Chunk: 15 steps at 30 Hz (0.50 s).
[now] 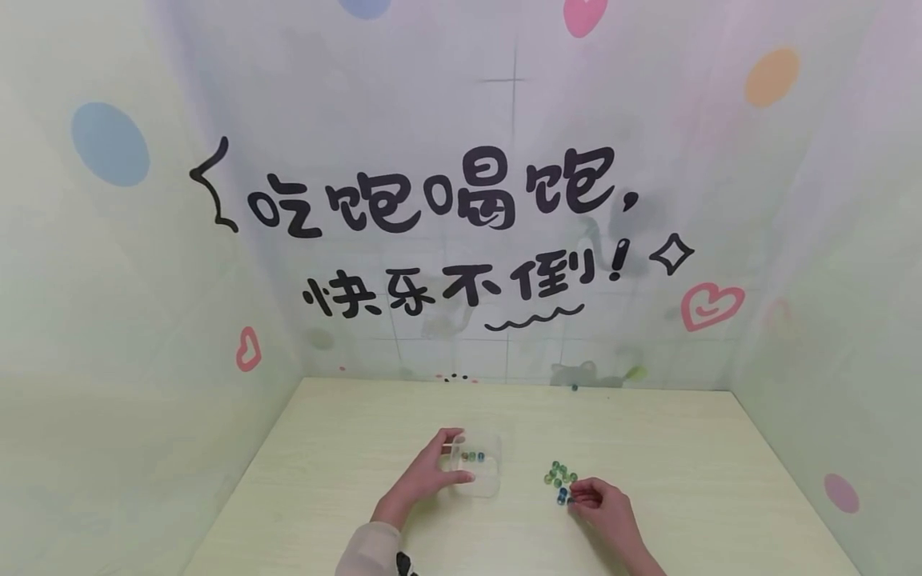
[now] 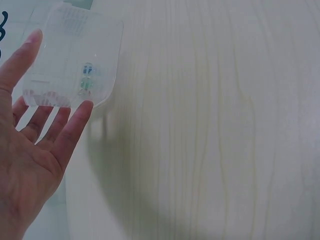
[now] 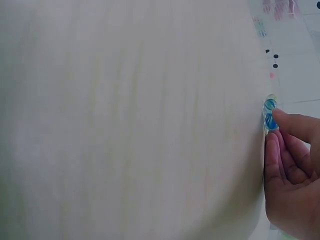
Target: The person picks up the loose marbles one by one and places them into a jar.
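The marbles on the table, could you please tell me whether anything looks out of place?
One small dark round thing, perhaps a stray marble, shows at the far edge of the table, well apart from the marbles by the right hand.

Box point(image 1: 487, 485) in my left hand point(image 1: 429, 475): clear-to-milky plastic, smooth, slightly glossy walls. Marbles inside point(image 1: 472, 457) look like glass, shiny. Loose green marbles point(image 1: 560, 474): same glassy gloss, smooth. Blue marble point(image 3: 270, 121) at my right hand point(image 1: 608, 510): glass look, swirl showing through. Tabletop point(image 2: 200, 150): solid wood or laminate, can't tell; grained, smooth, matt. Backdrop point(image 1: 418, 96): thin printed sheet, looks like cloth, soft sheen. My sleeve point(image 1: 369, 550): pale matt cloth.
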Each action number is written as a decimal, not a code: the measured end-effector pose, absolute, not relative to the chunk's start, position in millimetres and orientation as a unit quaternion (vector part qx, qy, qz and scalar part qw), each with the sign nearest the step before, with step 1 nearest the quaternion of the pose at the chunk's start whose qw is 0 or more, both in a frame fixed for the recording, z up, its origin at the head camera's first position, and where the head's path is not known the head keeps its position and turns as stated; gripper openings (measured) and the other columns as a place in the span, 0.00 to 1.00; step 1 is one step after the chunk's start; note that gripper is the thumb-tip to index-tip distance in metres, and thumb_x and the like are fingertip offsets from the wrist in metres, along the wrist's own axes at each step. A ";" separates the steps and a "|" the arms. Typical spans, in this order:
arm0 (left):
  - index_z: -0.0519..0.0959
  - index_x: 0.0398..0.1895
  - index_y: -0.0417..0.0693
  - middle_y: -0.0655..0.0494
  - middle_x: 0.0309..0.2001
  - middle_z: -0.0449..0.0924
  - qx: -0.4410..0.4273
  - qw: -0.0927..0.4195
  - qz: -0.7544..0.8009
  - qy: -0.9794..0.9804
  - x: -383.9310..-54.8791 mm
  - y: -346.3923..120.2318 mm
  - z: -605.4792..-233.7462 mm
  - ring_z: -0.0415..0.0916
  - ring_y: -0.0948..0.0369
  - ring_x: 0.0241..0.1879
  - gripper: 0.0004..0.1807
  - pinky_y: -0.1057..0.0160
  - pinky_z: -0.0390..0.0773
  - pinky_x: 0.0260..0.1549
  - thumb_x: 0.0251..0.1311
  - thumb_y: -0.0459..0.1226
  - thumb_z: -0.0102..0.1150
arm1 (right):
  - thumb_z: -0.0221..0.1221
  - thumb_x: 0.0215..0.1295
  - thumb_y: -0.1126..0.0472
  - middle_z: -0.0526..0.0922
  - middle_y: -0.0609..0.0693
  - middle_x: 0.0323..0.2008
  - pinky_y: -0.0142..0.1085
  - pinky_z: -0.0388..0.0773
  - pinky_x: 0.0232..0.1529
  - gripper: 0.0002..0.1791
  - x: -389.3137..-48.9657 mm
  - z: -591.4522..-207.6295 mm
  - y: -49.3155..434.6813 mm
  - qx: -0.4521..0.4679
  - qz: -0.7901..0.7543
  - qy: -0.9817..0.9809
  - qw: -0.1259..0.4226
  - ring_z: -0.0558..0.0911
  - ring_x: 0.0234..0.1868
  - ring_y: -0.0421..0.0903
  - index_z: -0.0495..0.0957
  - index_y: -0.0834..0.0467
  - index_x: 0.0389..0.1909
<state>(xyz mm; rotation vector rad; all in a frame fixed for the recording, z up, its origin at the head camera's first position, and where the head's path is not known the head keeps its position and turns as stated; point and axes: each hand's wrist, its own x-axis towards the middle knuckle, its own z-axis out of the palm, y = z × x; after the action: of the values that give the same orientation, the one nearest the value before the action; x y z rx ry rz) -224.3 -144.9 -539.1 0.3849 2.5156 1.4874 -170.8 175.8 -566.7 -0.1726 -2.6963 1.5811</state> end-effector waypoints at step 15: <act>0.62 0.71 0.44 0.38 0.71 0.64 0.128 0.095 0.499 0.852 -223.6 -145.7 -535.7 0.66 0.38 0.68 0.43 0.35 0.70 0.63 0.55 0.41 0.73 | 0.68 0.49 0.77 0.86 0.52 0.36 0.29 0.83 0.37 0.16 -173.2 -572.1 175.6 -0.044 0.487 -0.872 -0.003 0.83 0.37 0.42 0.81 0.65 0.40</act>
<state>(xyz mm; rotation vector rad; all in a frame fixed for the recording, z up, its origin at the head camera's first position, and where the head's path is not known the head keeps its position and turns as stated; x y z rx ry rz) -223.6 -145.7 -535.7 0.3793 2.5254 1.4776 -173.2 175.6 -572.1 -0.1369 -2.7445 1.5339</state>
